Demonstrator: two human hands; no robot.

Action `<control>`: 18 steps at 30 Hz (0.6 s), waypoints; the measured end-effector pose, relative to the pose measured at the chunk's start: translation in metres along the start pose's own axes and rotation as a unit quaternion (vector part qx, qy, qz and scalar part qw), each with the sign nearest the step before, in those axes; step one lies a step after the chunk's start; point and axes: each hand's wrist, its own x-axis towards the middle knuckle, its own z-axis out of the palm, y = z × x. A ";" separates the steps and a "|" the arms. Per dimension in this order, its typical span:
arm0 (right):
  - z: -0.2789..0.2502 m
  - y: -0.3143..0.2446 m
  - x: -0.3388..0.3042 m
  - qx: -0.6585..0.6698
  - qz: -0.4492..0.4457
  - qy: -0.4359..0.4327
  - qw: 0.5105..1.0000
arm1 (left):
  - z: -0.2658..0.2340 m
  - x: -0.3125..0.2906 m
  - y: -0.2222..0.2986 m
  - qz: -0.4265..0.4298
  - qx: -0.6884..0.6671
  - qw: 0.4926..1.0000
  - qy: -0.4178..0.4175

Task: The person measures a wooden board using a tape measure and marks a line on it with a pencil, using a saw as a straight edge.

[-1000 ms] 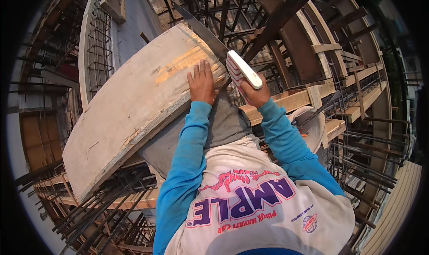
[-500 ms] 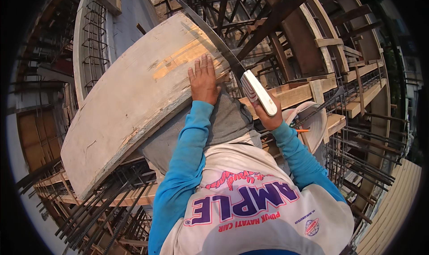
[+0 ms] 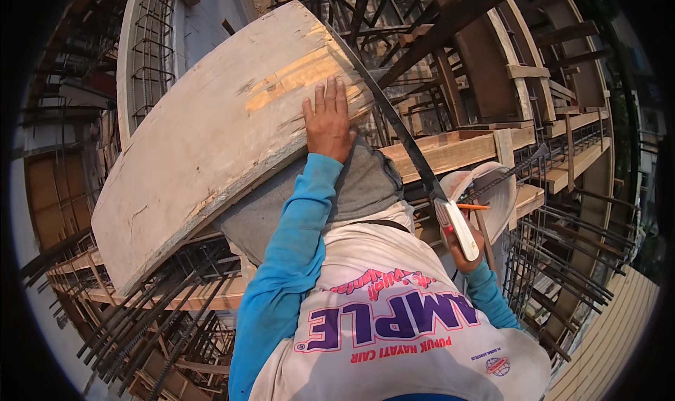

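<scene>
A large curved board (image 3: 190,126), pale grey with a bare yellowish wood patch near its far end, lies across my lap. My left hand (image 3: 329,123) presses flat on it beside that patch, fingers stretched out. At the lower right my right hand (image 3: 465,255) is wrapped round the white handle of a handsaw (image 3: 409,137). The saw's long dark blade runs up and left along the board's splintered right end and looks to be against it. The exact point of contact is hard to make out.
Just behind the saw handle is a whitish bucket (image 3: 498,190) with an orange stick-like thing (image 3: 472,206) at it. Wooden formwork beams (image 3: 450,155) stand to the right. Steel rebar (image 3: 176,316) juts out below the board, and more rebar cages (image 3: 151,56) rise at the upper left.
My right hand has drawn the saw back toward my body, down and to the right. My left hand stays flat on the board, which sits slightly higher in view.
</scene>
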 end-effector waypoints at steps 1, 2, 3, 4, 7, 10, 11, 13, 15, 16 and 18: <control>0.002 0.001 0.001 0.022 0.031 0.010 0.999 | 0.000 -0.001 0.001 0.000 0.001 1.000 0.000; 0.003 0.000 0.003 0.041 0.062 0.021 0.997 | 0.002 0.001 0.001 0.002 0.000 1.000 0.001; 0.010 0.005 0.020 0.119 0.075 0.028 0.990 | 0.005 0.004 0.003 0.008 -0.004 1.000 0.002; 0.019 -0.001 0.064 0.175 0.071 0.032 0.982 | 0.005 0.004 0.000 0.005 -0.006 1.000 0.004; 0.046 -0.013 0.196 0.294 0.128 0.008 0.947 | 0.004 0.003 -0.008 -0.017 -0.011 1.000 -0.011; 0.038 -0.027 0.252 0.286 0.072 0.053 0.954 | 0.008 0.017 -0.007 -0.007 0.001 1.000 -0.003; 0.045 -0.014 0.240 0.296 0.081 0.053 0.950 | 0.011 0.016 -0.007 -0.003 0.003 1.000 -0.011; 0.055 0.007 0.216 0.317 0.097 0.052 0.942 | 0.007 0.009 -0.005 -0.002 0.007 1.000 -0.009; 0.064 0.000 0.155 0.303 0.040 0.115 0.945 | 0.014 0.000 -0.006 0.008 0.052 0.999 0.016; 0.050 0.010 0.117 0.263 0.020 0.047 0.963 | 0.014 -0.002 -0.008 0.009 0.071 0.997 0.035; 0.031 0.018 0.037 0.247 0.064 0.041 0.966 | 0.016 0.000 -0.005 0.009 0.055 0.997 0.045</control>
